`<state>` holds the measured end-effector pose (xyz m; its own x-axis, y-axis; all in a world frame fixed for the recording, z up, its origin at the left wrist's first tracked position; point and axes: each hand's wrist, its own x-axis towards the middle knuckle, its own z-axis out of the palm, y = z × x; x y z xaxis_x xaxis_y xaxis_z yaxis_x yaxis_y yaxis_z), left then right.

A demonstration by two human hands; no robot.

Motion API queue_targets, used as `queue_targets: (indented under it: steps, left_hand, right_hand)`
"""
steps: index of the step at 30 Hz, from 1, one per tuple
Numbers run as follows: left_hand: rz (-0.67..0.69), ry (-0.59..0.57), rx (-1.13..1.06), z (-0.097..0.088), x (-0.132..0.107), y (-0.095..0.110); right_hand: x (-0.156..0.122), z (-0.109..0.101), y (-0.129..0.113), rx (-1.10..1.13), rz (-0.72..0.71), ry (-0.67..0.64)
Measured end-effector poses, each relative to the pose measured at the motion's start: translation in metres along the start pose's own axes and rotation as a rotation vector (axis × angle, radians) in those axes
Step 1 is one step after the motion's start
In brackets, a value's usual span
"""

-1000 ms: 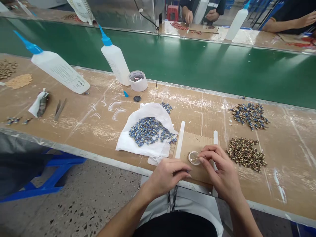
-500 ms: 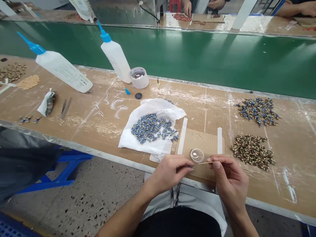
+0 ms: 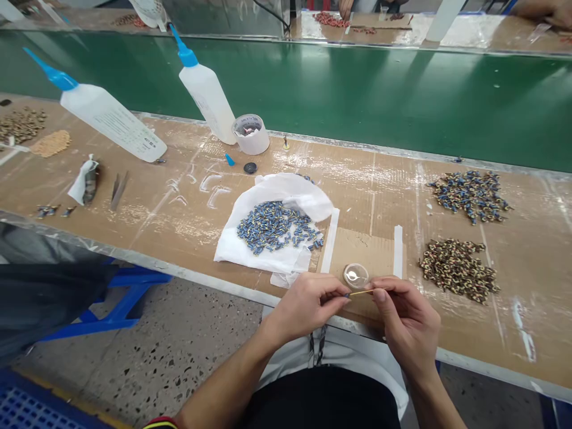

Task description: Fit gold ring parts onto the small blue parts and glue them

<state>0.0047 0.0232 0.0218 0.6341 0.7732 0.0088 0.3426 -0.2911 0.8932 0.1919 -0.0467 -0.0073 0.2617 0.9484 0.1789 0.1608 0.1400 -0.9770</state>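
Far to the left of our left hand (image 3: 308, 304) we see a squeeze bottle (image 3: 109, 119) with a blue nozzle lying on the cardboard-covered bench (image 3: 179, 232), with tweezers (image 3: 117, 189) nearer to us. A second bottle (image 3: 208, 95) stands upright farther back, just beside a small white tub (image 3: 251, 134). Just beyond and left of that hand lies a white sheet (image 3: 236, 253) heaped with blue parts (image 3: 277, 225). The left thumb and fingertips are pinched together on one small blue part (image 3: 347, 294). Meeting it from the right is the tip of a thin wooden stick (image 3: 361, 292), clamped between thumb and forefinger of our right hand (image 3: 406, 322). A small clear dish (image 3: 356, 276) sits just beyond the stick. Right of that hand lies a brown heap (image 3: 458, 269), and beyond it a blue-and-brown heap (image 3: 469, 193).
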Motion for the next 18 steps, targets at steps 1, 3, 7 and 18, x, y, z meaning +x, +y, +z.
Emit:
queue_targets:
  steps: [1,3,7,18]
  left_hand:
    - [0.002,0.001,-0.001,0.0002,0.0,-0.0003]
    - [0.007,0.0,-0.002,0.0008,-0.0002,-0.001]
    - [0.014,0.004,0.001,0.0021,-0.0007,-0.0024]
    - [0.021,0.003,0.011,0.0037,-0.0017,-0.004]
  right_hand:
    - [0.0003,0.0002,-0.0003,-0.003,-0.003,-0.001]
    - [0.001,0.0007,-0.0008,-0.005,-0.012,-0.001]
    - [0.001,0.0011,-0.0007,-0.015,-0.025,-0.01]
    - [0.0022,0.001,0.0004,-0.035,-0.065,-0.046]
